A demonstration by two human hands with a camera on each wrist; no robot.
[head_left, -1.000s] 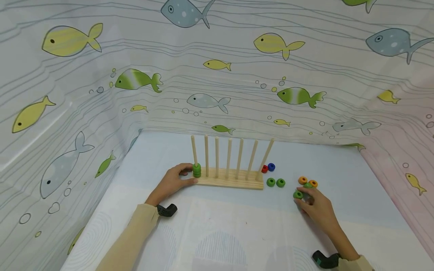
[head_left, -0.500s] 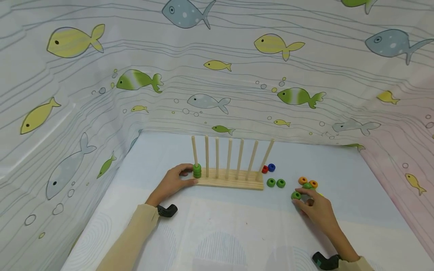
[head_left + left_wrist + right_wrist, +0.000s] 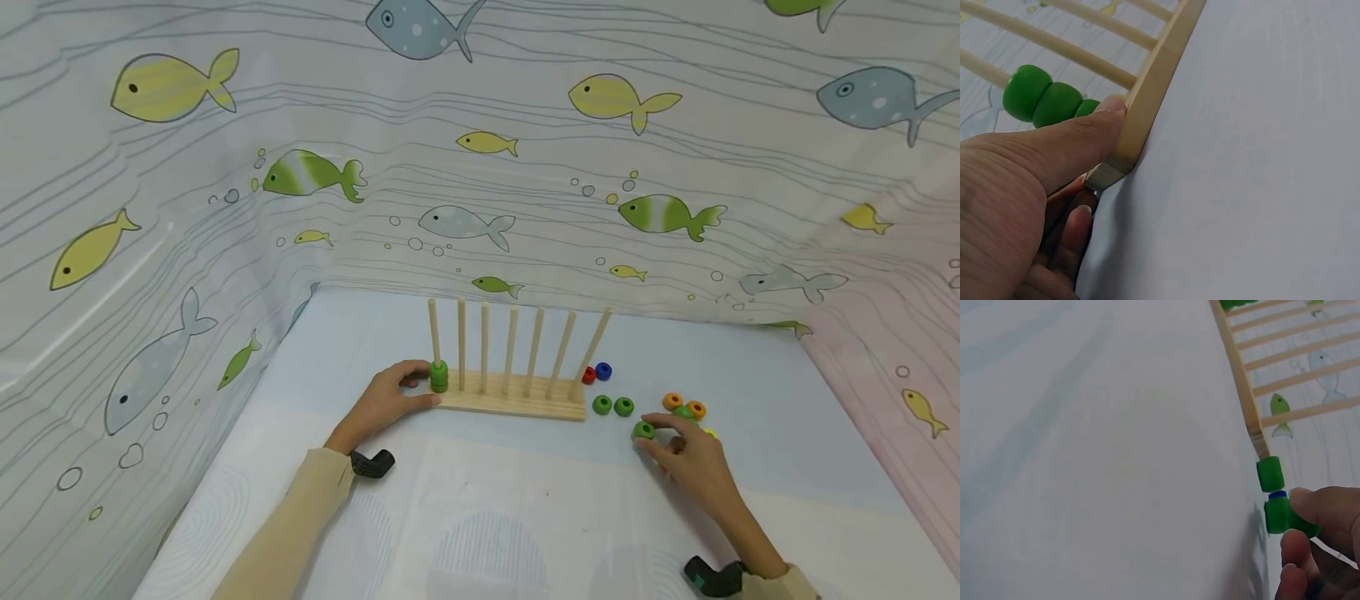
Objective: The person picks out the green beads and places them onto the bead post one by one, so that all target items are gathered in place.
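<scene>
My left hand [image 3: 386,404] grips the left end of a wooden peg stand [image 3: 510,405], thumb on the base and fingers curled at its end. In the left wrist view the thumb [image 3: 1085,134] lies beside a stack of green beads [image 3: 1057,103] on the first peg. The other pegs are bare. To the right of the stand, my right hand [image 3: 697,458] pinches a green bead [image 3: 643,430] between thumb and fingers. Two loose green beads [image 3: 612,406] sit between this hand and the stand; the right wrist view shows the held bead [image 3: 1305,526] just past them.
A red bead [image 3: 588,375] and a blue bead [image 3: 603,372] lie by the stand's right end. Behind the right hand are two orange beads [image 3: 672,402], another green bead [image 3: 683,412] and a partly hidden yellow bead [image 3: 711,433]. Fish-printed sheeting [image 3: 420,267] rises around the table.
My right hand has slid left with the green bead, away from the orange beads, and a yellow bead now shows behind it. The left hand keeps its grip on the stand.
</scene>
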